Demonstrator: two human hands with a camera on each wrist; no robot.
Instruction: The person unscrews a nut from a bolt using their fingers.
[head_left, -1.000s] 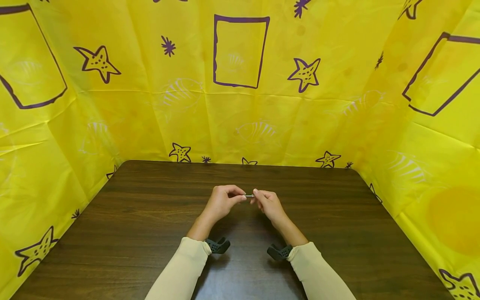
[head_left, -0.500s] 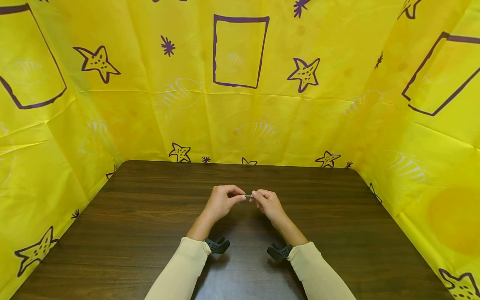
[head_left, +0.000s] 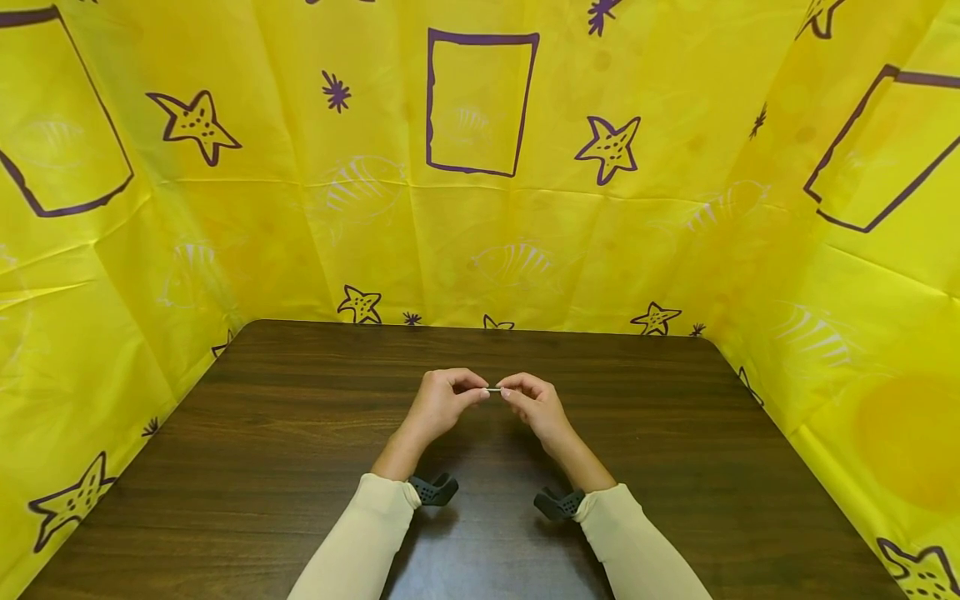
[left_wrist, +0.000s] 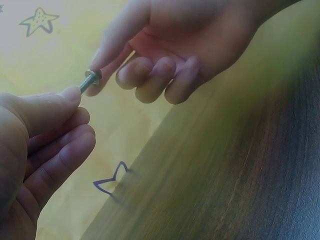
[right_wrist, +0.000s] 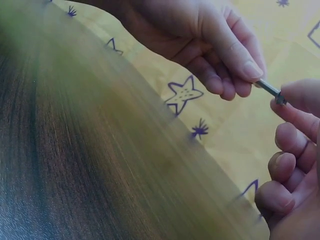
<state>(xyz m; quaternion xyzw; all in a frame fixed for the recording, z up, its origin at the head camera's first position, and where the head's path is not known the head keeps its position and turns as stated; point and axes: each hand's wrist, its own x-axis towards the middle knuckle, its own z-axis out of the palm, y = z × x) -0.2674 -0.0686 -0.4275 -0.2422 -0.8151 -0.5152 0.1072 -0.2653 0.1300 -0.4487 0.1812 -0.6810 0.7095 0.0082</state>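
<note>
My left hand point(head_left: 442, 402) pinched one end of a small metal bolt point(right_wrist: 268, 89) between thumb and finger, and my right hand point(head_left: 537, 406) pinched the other end the same way, its remaining fingers curled loosely inward. The bolt was held up between the two hands, over the bench point(head_left: 247, 433). It was slim, straight and silvery grey, with fine threading visible on the bare stretch of shank in the left wrist view. Toward my right fingertips sat a wider, nut-like collar point(left_wrist: 93, 76), set around the shank.

Whether that collar was a separate nut or the bolt's own head I couldn't tell, since my thumb and finger covered part of it. The opposite end was buried in my left grip, so neither its shape nor the full length showed. From the head view the metal was only a pale sliver, and the collar was lost behind my fingers. The right wrist view cut my right hand off at its edge.

Farther out, dark perforated bands point(head_left: 433, 490) sat at my wrists, beside cream sleeves point(head_left: 360, 537) that ran out of frame. The bench was dark wood-grain, blurred in places in both wrist views. Beyond it hung yellow cloth point(head_left: 450, 242) printed with purple-outlined starfish point(head_left: 609, 150).
</note>
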